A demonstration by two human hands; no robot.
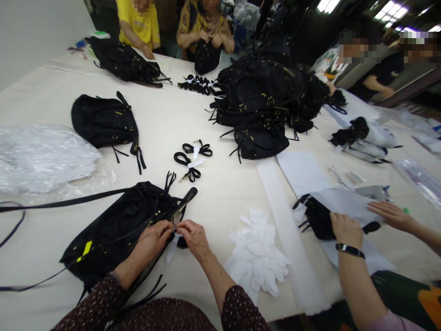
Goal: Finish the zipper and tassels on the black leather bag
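Note:
A black handbag (106, 234) with gold fittings lies slanted on the table in front of me, a yellow strip (85, 251) across it. Over its right end, my left hand (153, 239) and my right hand (195, 236) meet fingertip to fingertip, both pinched closed. What lies between the fingertips is small and dark, mostly hidden. Right beneath them shows a white wrapping piece (170, 252) beside a bit of black material. A long thin black strap (69, 202) runs from the bag towards the left edge.
Two black strap bundles (189, 166) with white wraps lie ahead. White cut pieces (257, 257) form a heap at right. Beyond are a black bag (103, 120), a large bag pile (258, 89) and clear plastic (44, 158). A co-worker's hands (346, 230) handle a bag at right.

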